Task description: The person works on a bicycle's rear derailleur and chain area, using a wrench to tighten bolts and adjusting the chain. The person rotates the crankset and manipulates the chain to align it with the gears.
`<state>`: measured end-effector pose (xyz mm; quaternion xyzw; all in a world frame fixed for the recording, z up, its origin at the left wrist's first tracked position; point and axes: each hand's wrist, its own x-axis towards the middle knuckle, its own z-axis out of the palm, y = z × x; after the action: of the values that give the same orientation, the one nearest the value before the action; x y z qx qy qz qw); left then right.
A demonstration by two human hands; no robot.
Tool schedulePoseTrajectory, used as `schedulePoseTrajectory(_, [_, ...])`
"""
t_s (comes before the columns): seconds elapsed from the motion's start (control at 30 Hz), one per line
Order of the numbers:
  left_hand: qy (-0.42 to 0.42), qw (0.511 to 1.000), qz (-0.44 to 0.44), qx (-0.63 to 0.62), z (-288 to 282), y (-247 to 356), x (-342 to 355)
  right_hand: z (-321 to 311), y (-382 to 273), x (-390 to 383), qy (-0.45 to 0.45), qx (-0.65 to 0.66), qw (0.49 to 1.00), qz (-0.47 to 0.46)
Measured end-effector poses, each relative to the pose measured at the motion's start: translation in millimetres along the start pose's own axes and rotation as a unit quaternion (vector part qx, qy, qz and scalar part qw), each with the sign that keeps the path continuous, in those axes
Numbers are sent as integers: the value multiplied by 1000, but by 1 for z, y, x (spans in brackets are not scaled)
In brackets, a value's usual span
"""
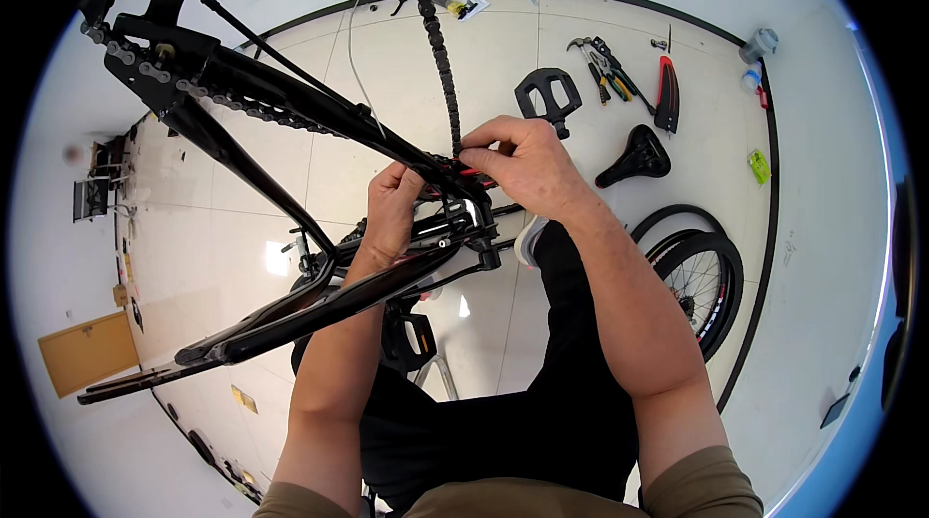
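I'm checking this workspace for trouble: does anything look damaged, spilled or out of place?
No spill or damage stands out. The saddle and spoked wheel look odd, lying loose on the floor to the right of the bike frame, since such parts normally sit on a bike.

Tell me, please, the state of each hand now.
Left hand: curled at the bike frame, grip unclear.
Right hand: curled beside the chain, grip unclear.

Bicycle frame (239, 172): black. Hanging chain (438, 44): dark grey to black. Saddle (637, 158): solid black. Mudguard (667, 92): black and red. Packet (759, 167): yellow-green. Board (89, 353): tan. Floor (223, 276): cream, with a grid of thin grey lines. Trousers (503, 431): plain black. Right sleeve (702, 484): olive brown. Lower pedal (416, 336): black with an orange reflector.
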<state>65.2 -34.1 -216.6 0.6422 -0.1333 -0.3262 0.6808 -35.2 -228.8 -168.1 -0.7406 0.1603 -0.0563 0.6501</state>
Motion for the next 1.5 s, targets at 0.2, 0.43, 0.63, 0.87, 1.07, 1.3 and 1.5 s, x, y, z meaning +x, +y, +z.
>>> schedulePoseTrajectory(0.2, [8, 998, 20, 56, 2, -5, 2, 0, 5, 0, 6, 39, 999, 1])
schedulePoseTrajectory(0.43, [24, 990, 37, 137, 7, -4, 0, -13, 13, 3, 80, 137, 987, -32])
schedulePoseTrajectory(0.63, [55, 980, 54, 182, 8, -7, -5, -52, -13, -4, 187, 368, 910, 45])
schedulePoseTrajectory(0.87, [71, 978, 40, 190, 7, -16, -1, -90, -11, -7, 378, 376, 844, -63])
schedulePoseTrajectory(1.07, [66, 964, 72, 246, 11, -11, -2, -104, 53, -14, 167, 686, 697, 121])
schedulePoseTrajectory(1.3, [67, 967, 79, 235, 16, -3, -7, -67, 29, -17, 266, 612, 739, 90])
schedulePoseTrajectory(1.5, [79, 963, 72, 248, 6, -8, -10, -7, 19, -15, 167, 555, 810, 90])
